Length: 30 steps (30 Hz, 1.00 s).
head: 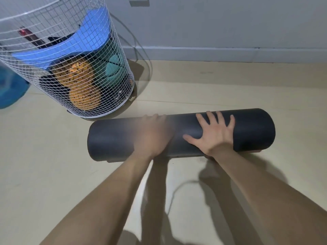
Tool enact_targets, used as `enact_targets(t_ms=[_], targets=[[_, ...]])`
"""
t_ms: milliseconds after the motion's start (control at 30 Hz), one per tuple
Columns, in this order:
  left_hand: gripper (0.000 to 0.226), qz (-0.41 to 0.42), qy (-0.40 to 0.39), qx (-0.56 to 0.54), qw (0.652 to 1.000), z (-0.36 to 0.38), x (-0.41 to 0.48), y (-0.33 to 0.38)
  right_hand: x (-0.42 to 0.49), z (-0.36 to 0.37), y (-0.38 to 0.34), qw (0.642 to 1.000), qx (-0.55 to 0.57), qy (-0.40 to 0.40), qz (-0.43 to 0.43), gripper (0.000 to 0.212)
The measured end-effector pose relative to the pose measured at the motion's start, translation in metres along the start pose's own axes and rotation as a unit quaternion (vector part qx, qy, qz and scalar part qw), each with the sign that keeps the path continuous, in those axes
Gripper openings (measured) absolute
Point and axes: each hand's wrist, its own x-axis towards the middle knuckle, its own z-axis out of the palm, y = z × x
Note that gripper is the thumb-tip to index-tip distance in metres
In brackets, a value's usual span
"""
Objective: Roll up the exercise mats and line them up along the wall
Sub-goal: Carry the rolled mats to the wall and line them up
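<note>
Rolled dark grey mat is lying on floor beside wire basket | our right hand is pressing it, fingers splayed | left hand, blurred, is resting fingers-together on top.

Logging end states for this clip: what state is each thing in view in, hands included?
Mat: rolled up, lying on the floor, not yet against the wall.
Right hand: flat on the mat, fingers spread.
Left hand: on the mat, blurred; finger pose unclear.
Wire basket: upright, partly filled.
</note>
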Motion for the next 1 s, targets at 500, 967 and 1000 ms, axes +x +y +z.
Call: enact_targets(t_ms=[500, 967, 1000], targets=[[0.064, -0.143, 0.185, -0.140, 0.962, -0.006, 0.013, 0.006, 0.099, -0.045, -0.010, 0.975, 0.073, -0.190, -0.088, 0.115], [0.131, -0.538, -0.018, -0.670, 0.511, 0.011, -0.075, 0.038, 0.008, -0.044, -0.037, 0.943, 0.005, -0.304, -0.136, 0.110], [0.125, -0.533, -0.026, -0.672, 0.514, 0.014, -0.086, 0.031, 0.006, -0.047, -0.041, 0.938, -0.010, -0.314, -0.148, 0.108]])
